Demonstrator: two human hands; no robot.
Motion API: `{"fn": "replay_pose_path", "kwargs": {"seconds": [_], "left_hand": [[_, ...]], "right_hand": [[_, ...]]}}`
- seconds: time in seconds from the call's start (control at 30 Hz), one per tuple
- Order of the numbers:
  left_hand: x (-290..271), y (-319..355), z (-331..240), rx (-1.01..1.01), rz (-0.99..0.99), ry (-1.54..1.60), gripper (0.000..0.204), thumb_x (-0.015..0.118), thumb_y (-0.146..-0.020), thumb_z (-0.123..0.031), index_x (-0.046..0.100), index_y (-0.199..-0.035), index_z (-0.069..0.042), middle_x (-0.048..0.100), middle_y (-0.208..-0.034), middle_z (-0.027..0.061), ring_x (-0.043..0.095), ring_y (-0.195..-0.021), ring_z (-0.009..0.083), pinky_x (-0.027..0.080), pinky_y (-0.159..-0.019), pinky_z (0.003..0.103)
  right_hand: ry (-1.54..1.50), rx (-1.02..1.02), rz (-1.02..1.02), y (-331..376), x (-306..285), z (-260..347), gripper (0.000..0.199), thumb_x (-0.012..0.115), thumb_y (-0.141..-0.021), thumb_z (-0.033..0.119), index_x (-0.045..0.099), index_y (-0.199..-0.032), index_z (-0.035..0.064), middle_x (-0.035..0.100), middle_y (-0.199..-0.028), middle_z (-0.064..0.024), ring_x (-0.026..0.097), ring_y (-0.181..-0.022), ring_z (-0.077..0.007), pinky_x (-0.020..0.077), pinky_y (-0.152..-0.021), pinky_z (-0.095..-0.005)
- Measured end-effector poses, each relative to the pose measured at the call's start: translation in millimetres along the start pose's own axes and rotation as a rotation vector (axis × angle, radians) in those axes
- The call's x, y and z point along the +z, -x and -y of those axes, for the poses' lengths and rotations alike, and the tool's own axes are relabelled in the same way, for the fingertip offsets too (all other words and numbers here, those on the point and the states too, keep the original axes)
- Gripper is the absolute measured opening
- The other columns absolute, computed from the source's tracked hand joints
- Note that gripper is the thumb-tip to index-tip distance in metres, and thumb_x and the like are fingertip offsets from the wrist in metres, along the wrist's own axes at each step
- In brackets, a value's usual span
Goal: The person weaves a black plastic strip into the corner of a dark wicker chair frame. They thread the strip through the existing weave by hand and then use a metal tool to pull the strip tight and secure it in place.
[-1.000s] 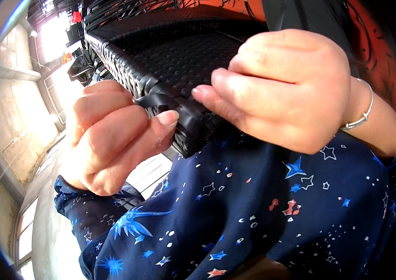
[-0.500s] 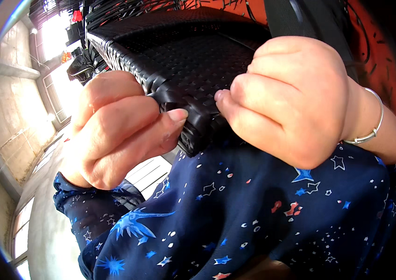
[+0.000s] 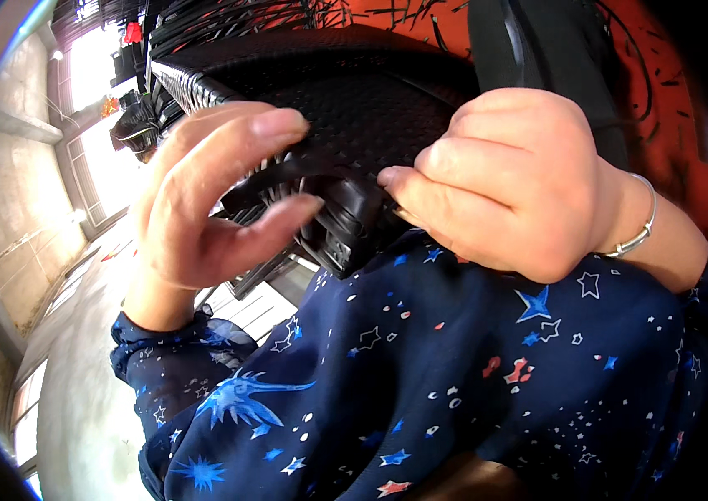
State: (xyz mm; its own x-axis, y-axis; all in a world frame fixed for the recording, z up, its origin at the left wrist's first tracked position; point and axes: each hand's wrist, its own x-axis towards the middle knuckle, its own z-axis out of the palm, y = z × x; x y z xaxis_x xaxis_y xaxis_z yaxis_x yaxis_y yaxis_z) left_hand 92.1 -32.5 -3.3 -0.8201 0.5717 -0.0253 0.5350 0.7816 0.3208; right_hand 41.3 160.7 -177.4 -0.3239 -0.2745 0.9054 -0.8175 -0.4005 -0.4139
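A piece of black woven wicker (image 3: 354, 108) lies in front of me, its near corner (image 3: 341, 221) pointing toward my body. Over that corner a flat black strip (image 3: 279, 175) stands up in a loose loop. My left hand (image 3: 212, 192) is on the left of the corner, thumb and fingers spread apart around the loop, not gripping it. To the right of the corner my right hand (image 3: 504, 184) is closed in a fist, its thumb tip at the woven edge. What it holds is hidden by the fingers.
Loose black strips (image 3: 229, 37) lie in a tangle behind the wicker. Dark cut scraps are scattered on the red floor (image 3: 663, 134). A dark trouser leg (image 3: 538, 50) is at the back right. A black bag-like thing (image 3: 133, 125) sits at far left.
My left thumb and fingers have come apart from a pinch at the corner, and the black strip now stands up as a loop. My right hand stays closed, shifted slightly.
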Motion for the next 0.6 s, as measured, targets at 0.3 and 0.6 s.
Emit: {"fn": "replay_pose_path", "kwargs": {"seconds": [0.3,0.6], "left_hand": [[-16,-15,-26,-0.032,0.062,-0.303,0.04,0.081,-0.058,0.002,0.075,-0.097,-0.003,0.061,-0.077,0.0059,0.06,-0.063,0.0171,0.048,-0.054,0.027],[-25,-42,-22,0.071,0.231,-0.291,0.035,0.083,-0.055,-0.003,0.077,-0.089,-0.003,0.051,-0.066,0.0012,0.05,-0.053,0.0114,0.035,-0.045,0.025]], "right_hand": [[0.042,-0.054,0.042,0,-4,-4,0.025,0.073,-0.063,0.004,0.066,-0.085,-0.0052,0.055,-0.068,-0.0057,0.054,-0.049,-0.0172,0.041,-0.041,-0.0271],[0.06,-0.037,0.036,1,-3,-4,0.03,0.072,-0.064,0.011,0.067,-0.089,-0.0042,0.059,-0.071,-0.0057,0.057,-0.053,-0.0184,0.0483,-0.048,-0.0287]]}}
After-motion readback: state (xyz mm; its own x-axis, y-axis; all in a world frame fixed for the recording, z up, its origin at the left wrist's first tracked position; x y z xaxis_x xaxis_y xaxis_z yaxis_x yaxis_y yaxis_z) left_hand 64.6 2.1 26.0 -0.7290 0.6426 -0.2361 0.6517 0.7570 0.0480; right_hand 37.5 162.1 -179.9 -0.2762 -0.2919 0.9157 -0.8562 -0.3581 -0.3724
